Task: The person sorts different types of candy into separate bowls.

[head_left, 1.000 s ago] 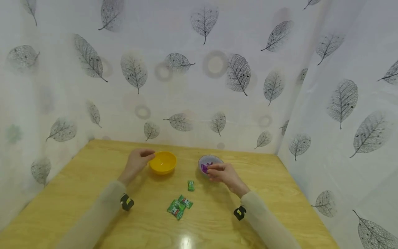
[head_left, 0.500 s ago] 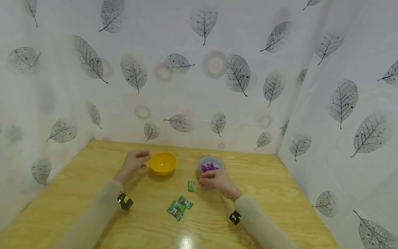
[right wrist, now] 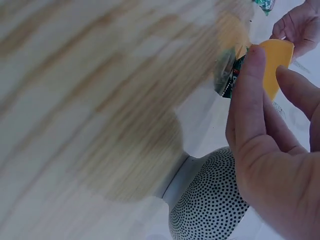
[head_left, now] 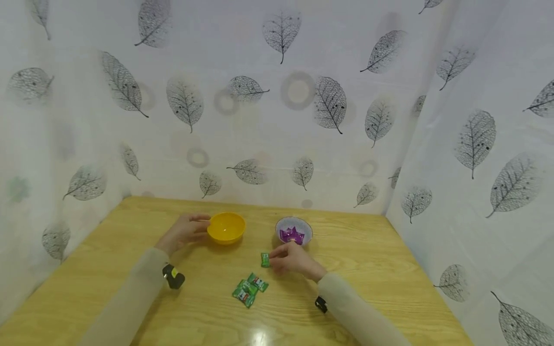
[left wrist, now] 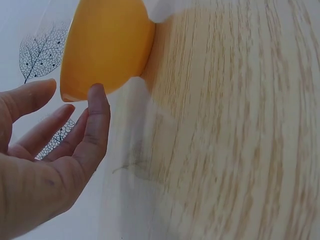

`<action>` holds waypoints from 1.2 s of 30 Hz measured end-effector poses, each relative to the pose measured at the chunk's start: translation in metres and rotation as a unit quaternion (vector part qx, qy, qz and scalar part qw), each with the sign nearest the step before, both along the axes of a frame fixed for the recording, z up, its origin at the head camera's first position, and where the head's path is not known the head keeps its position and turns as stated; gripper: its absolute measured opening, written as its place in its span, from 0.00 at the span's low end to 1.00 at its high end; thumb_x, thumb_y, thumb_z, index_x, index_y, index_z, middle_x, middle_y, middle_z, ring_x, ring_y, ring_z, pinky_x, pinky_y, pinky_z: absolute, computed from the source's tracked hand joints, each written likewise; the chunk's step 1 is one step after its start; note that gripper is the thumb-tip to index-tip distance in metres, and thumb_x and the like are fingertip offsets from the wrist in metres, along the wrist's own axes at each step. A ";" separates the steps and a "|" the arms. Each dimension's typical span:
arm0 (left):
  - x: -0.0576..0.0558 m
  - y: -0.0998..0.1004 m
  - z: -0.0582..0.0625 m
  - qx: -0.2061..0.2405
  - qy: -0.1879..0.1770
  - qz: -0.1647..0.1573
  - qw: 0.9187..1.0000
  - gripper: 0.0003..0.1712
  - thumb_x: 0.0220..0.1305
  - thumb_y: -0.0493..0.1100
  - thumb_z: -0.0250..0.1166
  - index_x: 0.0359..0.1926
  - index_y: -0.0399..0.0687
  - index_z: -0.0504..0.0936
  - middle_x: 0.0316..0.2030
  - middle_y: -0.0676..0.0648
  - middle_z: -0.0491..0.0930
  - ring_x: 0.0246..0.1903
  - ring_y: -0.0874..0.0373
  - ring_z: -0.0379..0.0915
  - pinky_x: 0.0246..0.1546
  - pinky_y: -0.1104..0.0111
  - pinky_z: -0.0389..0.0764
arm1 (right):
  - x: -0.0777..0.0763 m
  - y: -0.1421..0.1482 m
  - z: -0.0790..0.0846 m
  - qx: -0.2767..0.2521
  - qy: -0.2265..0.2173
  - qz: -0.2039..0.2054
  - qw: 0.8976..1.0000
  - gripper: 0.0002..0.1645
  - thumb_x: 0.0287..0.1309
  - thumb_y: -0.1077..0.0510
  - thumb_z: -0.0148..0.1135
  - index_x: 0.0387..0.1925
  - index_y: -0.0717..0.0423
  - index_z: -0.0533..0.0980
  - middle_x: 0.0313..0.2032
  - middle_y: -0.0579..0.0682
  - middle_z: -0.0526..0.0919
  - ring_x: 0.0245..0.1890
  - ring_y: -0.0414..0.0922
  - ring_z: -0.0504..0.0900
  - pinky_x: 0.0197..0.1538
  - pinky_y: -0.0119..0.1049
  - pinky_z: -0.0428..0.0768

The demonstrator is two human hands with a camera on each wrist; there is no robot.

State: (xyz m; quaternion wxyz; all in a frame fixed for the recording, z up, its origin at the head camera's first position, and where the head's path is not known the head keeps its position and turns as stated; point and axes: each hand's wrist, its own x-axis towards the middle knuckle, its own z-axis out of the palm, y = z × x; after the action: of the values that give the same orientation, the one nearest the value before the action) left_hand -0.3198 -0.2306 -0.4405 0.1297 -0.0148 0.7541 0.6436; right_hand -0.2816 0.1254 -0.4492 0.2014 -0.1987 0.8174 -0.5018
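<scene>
Yellow bowl (head_left: 226,240), just one, stands beside your left hand (head_left: 186,230), its fingers loose and empty. Your right hand (head_left: 296,261), unclenched and holding nothing, is at one green packet (head_left: 265,260) on the counter (head_left: 368,262); contact is unclear. Three clustered green packets (head_left: 248,290) lie nearer you. One patterned bowl (head_left: 287,222) holds purple packets (head_left: 292,235), overlapping, uncountable.

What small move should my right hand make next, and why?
Probably pinch the lone green packet: your right hand is right beside it, thumb and fingers apart, and the packet lies loose on the table while purple packets sit in the patterned bowl.
</scene>
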 end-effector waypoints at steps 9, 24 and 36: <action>-0.003 -0.001 -0.003 0.007 -0.014 -0.001 1.000 0.32 0.71 0.41 0.58 0.70 0.33 0.61 0.65 0.33 0.69 0.45 0.61 0.78 0.58 0.56 0.79 | 0.003 -0.010 0.001 0.074 0.054 0.000 0.996 0.22 0.59 0.59 0.67 0.53 0.65 0.78 0.32 0.50 0.83 0.22 0.44 0.82 0.29 0.36 0.85; -0.002 0.003 -0.001 -0.004 -0.013 -0.005 1.000 0.32 0.71 0.42 0.59 0.70 0.32 0.62 0.65 0.31 0.69 0.43 0.61 0.79 0.56 0.55 0.80 | -0.015 -0.028 -0.007 0.166 0.145 0.092 0.971 0.20 0.53 0.59 0.72 0.49 0.46 0.83 0.47 0.41 0.86 0.44 0.35 0.80 0.51 0.30 0.79; -0.003 0.001 -0.003 0.012 -0.013 -0.002 1.000 0.32 0.69 0.41 0.61 0.69 0.32 0.64 0.55 0.39 0.79 0.41 0.62 0.80 0.56 0.56 0.80 | -0.033 -0.034 -0.008 0.173 0.188 0.205 0.945 0.19 0.56 0.60 0.69 0.51 0.44 0.83 0.48 0.40 0.82 0.41 0.31 0.77 0.48 0.24 0.78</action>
State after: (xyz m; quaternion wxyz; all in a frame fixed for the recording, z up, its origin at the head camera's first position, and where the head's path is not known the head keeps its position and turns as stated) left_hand -0.3230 -0.2298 -0.4437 0.1415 -0.0201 0.7443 0.6523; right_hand -0.3148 0.0918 -0.4572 0.1737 -0.4153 0.8561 -0.2538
